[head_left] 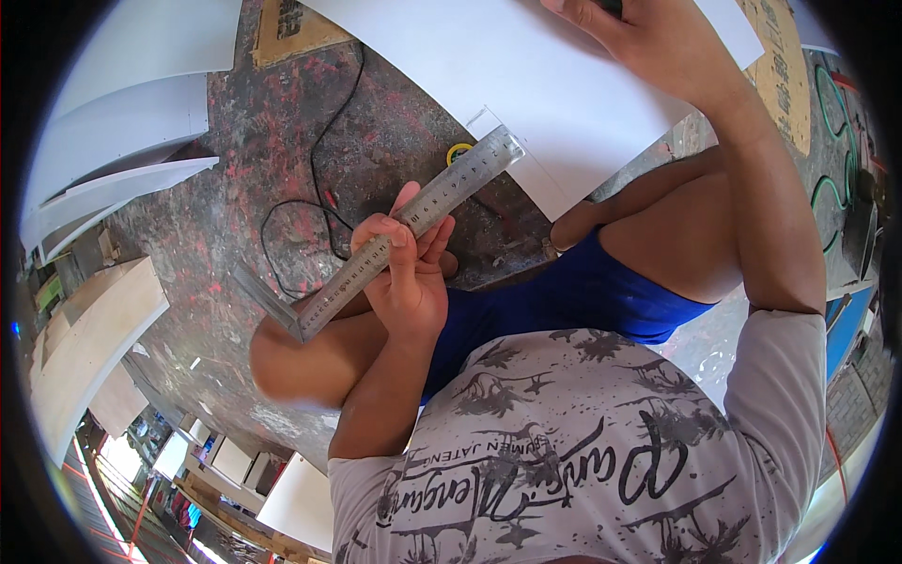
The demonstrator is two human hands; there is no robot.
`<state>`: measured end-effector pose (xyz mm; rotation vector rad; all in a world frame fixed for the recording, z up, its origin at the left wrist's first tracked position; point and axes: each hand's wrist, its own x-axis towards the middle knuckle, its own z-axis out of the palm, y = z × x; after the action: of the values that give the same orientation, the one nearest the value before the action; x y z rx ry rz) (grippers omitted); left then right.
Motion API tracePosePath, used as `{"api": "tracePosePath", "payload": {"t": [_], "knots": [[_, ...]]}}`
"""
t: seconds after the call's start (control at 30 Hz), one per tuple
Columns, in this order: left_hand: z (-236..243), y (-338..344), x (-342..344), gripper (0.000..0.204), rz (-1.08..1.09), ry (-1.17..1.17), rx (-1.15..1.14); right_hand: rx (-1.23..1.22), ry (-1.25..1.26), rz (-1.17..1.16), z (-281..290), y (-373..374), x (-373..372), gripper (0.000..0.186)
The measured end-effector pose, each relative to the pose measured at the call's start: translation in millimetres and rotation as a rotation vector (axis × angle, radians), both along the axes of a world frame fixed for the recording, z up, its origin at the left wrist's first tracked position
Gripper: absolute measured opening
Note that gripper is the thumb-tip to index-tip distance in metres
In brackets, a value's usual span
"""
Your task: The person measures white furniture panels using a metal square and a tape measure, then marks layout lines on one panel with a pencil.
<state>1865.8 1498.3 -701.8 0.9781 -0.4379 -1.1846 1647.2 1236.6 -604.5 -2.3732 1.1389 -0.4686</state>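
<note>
My left hand (411, 282) is closed around the blade of a steel try square (352, 268), marked with ruler graduations. The blade slants up to the right, and its far end overlaps the edge of a large white board (554, 99). Its short arm points up to the left over my bent knee. Thin pencil-like lines show on the board near the blade's end. At the top right, my right hand (648, 47) is over the board, its fingers partly cut off by the frame. A dark object, too little visible to name, shows at that hand.
A black cable (315, 155) loops over the stained floor (254, 188). A yellow ring-shaped thing (458, 152) is partly hidden behind the square. White panels (141, 113) and a curved wooden piece (103, 329) lie at the left. A green hose (827, 188) coils at the right, near brown cardboard (785, 75).
</note>
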Motion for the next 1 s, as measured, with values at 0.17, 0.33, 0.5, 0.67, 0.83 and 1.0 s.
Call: {"api": "tracePosePath", "payload": {"t": [0.17, 0.33, 0.5, 0.67, 0.83, 1.0], "knots": [[-1, -1, -2, 0.019, 0.003, 0.011, 0.005, -0.032, -0.017, 0.023, -3, -3, -3, 0.017], [-1, -1, -1, 0.019, 0.008, 0.001, 0.022, 0.008, 0.008, 0.01, 5, -1, 1, 0.018], [-1, -2, -3, 0.019, 0.008, 0.013, 0.024, 0.007, -0.002, 0.021, 4, -1, -1, 0.018], [-1, -1, -3, 0.019, 0.007, 0.024, 0.006, 0.03, 0.006, -0.015, 3, 0, 1, 0.02], [-2, -1, -2, 0.019, 0.003, 0.006, -0.009, 0.026, 0.029, -0.002, 5, -1, 1, 0.02], [-2, -4, 0, 0.015, -0.04, -0.033, -0.049, 0.061, -0.011, -0.007, 7, 0, 0, 0.021]]}}
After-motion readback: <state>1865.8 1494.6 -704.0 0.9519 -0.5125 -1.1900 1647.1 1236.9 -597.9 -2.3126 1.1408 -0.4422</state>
